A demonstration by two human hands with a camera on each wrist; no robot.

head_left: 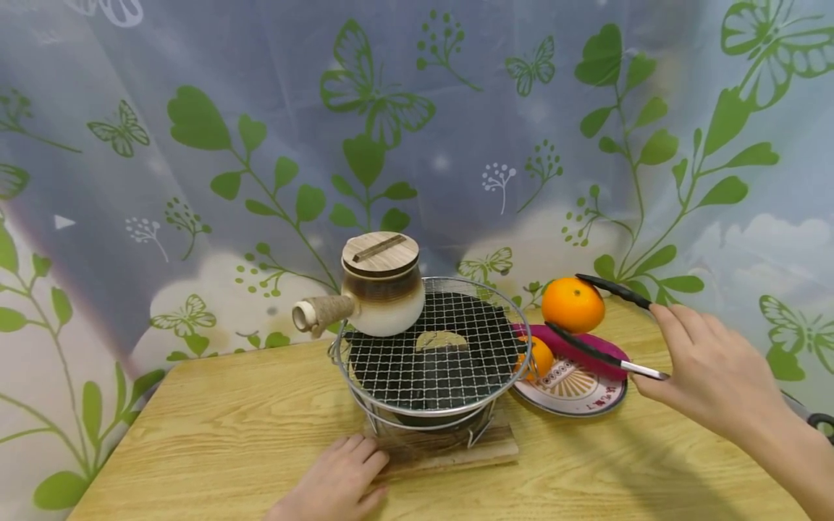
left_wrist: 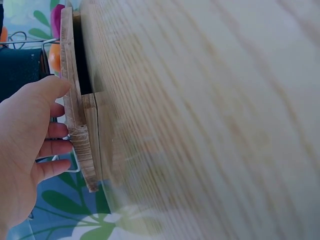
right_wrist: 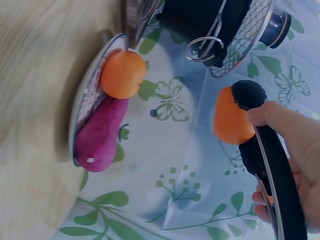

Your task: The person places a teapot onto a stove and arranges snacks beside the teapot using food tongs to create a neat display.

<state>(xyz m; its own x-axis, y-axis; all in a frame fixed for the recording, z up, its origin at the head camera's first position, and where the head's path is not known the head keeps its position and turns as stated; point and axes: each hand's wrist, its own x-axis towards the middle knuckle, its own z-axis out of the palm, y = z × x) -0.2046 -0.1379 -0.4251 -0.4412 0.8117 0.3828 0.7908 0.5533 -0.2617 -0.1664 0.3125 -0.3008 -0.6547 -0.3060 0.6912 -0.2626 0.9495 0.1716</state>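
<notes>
My right hand [head_left: 719, 369] grips a pair of black-tipped tongs [head_left: 619, 291]. Between the tips of the tongs is an orange [head_left: 573, 305], raised above the plate [head_left: 589, 402]. On that plate lie a second orange [right_wrist: 123, 75] and a purple elongated vegetable [right_wrist: 102, 137], like a sweet potato. My left hand [head_left: 342, 474] rests at the left end of a wooden board [head_left: 449, 463], fingers relaxed, with the thumb at the board's edge in the left wrist view. On the board stands a round stove with a wire grill [head_left: 449, 383] over it.
A small ceramic pot [head_left: 387, 311] with a wooden lid [head_left: 380, 253] sits on the grill's back left, its wrapped handle [head_left: 329, 311] pointing left past the rim. The wooden table [head_left: 247, 420] meets a patterned curtain [head_left: 449, 145] behind.
</notes>
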